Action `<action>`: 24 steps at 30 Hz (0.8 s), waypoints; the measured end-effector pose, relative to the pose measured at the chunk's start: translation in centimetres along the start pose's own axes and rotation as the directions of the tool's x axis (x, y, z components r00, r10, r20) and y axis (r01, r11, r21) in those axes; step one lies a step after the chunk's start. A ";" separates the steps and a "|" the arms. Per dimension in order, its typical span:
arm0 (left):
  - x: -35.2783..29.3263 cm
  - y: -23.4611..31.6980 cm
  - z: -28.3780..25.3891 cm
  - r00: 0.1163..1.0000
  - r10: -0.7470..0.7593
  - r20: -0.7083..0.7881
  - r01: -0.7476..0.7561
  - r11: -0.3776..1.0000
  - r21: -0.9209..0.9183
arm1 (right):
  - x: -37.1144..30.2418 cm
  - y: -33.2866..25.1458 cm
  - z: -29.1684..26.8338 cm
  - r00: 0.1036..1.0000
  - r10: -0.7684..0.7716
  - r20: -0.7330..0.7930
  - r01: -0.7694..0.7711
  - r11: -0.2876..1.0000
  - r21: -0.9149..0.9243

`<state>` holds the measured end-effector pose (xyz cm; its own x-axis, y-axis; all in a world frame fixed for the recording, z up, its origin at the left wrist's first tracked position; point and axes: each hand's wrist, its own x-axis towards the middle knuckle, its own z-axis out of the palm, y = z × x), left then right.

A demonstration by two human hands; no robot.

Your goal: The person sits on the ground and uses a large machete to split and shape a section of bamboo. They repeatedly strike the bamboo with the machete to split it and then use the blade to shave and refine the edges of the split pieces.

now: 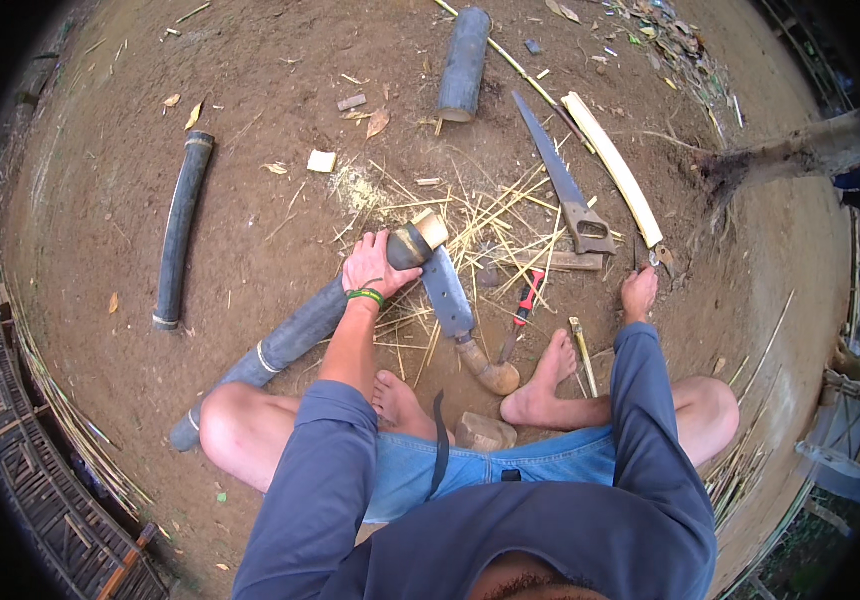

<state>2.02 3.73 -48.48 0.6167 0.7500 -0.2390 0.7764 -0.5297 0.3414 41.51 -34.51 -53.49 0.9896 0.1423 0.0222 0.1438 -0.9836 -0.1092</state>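
My left hand (368, 268) is closed round the upper part of a long dark grey bamboo pole (295, 330), which slants down to the left past my knee. A pale squared piece of wood (431, 230) sticks out of the pole's end. Beside that end lies a broad-bladed machete (447, 292) with a curved wooden handle. Out to the right, my right hand (638, 295) is closed low over the ground, a thin dark tip showing above its fingers; what it holds is unclear. Next to it lies a small metal tool (662, 257), too small to name.
A handsaw (557, 175), a red-and-black handled tool (527, 300) and a split bamboo strip (615, 170) lie ahead. Thin bamboo slivers (490, 225) litter the dirt. Dark bamboo lengths lie far ahead (465, 65) and left (183, 230). A wood block (485, 432) sits between my feet.
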 end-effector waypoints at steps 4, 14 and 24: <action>1.1 -0.5 -0.5 1.000 0.021 0.018 -0.021 0.999 -0.025 | 0.7 -1.4 -0.5 0.968 -0.008 -0.252 0.037 0.993 0.109; 2.4 -1.6 -1.3 0.996 0.025 0.086 -0.028 0.999 0.038 | -11.1 -24.2 -4.5 0.807 -0.547 0.222 0.227 0.635 0.739; -3.4 2.3 2.7 0.982 0.027 -0.187 -0.018 0.999 0.049 | -15.5 -28.3 0.5 0.604 -0.532 0.594 -0.002 0.745 0.668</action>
<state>2.02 -1.12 -49.36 0.6021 0.7965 -0.0556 0.7708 -0.5616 0.3008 22.13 -8.87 -51.26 0.5246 0.6748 -0.5192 0.1098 -0.6583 -0.7447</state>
